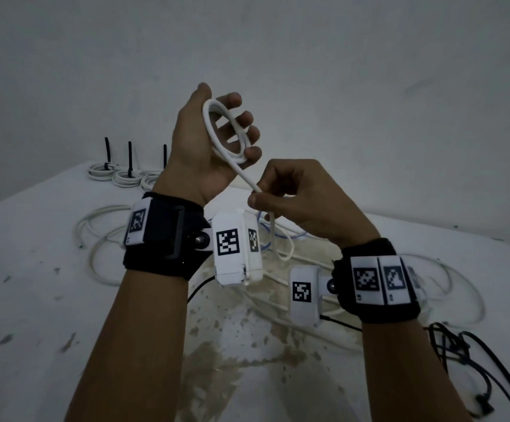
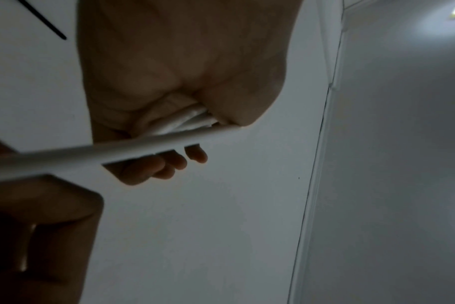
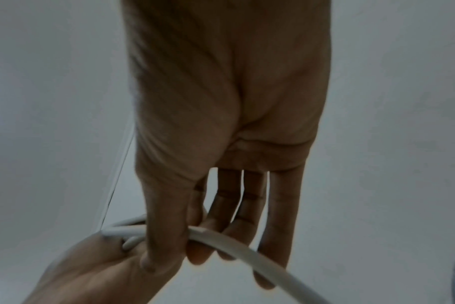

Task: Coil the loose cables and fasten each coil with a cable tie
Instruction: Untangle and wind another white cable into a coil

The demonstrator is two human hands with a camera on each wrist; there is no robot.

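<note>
My left hand (image 1: 217, 138) is raised above the table and holds a small coil of white cable (image 1: 217, 129), its loops running round the curled fingers (image 1: 249, 120) and under the thumb. The free run of that cable (image 1: 249, 181) drops down to my right hand (image 1: 290, 190), which pinches it between thumb and forefinger just below the coil. In the left wrist view the white cable (image 2: 117, 150) crosses under the palm. In the right wrist view the thumb and fingers (image 3: 195, 242) grip the white cable (image 3: 237, 248). Its tail hangs to the table.
Three tied white coils (image 1: 125, 175) with upright black cable ties stand at the back left of the white stained table (image 1: 34, 300). Loose white cables (image 1: 101, 239) sprawl across the middle and right. Loose black cable ties (image 1: 473, 363) lie at the front right.
</note>
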